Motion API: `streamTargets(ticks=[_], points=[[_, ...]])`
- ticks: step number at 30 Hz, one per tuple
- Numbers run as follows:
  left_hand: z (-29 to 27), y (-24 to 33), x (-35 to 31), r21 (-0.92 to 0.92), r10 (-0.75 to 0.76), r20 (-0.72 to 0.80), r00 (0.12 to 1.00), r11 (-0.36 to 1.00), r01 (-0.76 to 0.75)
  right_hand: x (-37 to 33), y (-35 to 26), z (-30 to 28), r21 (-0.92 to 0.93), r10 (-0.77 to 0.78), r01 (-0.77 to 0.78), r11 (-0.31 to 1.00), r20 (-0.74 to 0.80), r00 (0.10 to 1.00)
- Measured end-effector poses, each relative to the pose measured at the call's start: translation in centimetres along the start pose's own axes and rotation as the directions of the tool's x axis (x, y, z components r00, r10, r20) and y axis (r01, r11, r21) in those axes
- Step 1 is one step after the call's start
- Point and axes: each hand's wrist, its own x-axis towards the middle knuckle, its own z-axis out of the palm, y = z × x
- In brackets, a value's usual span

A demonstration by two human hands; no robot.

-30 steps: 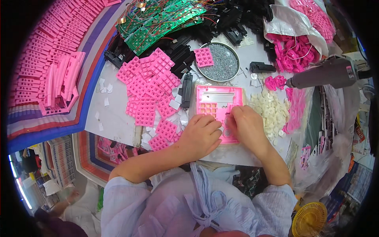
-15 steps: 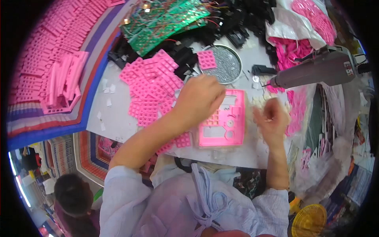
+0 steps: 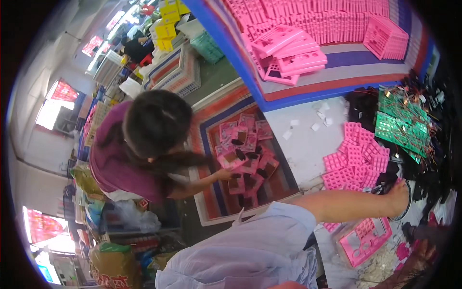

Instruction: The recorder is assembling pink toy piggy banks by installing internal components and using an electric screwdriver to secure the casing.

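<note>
My left hand [image 3: 397,198] reaches across the table to the rim of the round dish [image 3: 409,204] at the far right; its fingertips are hard to make out there. Close by it lies a pile of pink keypads [image 3: 355,161]. Below my left forearm rests a pink plastic casing [image 3: 364,241] with cut-out openings. My right hand [image 3: 424,253] is dim and smeared near the right rim, beside the dark body of a power screwdriver [image 3: 428,233]; whether it grips the tool I cannot tell.
Green circuit boards [image 3: 403,127] with wires lie at the table's far right. A blue-edged crate [image 3: 332,91] holds stacked pink casings. On my left, a person [image 3: 139,144] in a purple top reaches into a striped crate [image 3: 211,212] of pink assembled units [image 3: 248,159].
My view has swung far to the left, bringing the other person and the crate into sight. My left hand has moved from above the pink casing to the dish.
</note>
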Motion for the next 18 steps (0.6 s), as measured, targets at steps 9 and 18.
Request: streamTargets(ticks=[9,18], points=[[-5.2,1.8,-0.7,-0.193,0.136,0.102,0.985,0.975,-0.115,-4.3,-5.9,1.6,0.858,0.106,-0.227,0.461,0.201,0.974],[-17.2,1.3,-14.2,-0.879,0.061,0.014,0.998,0.476,-0.017,-10.4,-8.5,2.9,0.909,-0.323,-0.371,0.188,0.414,0.851]])
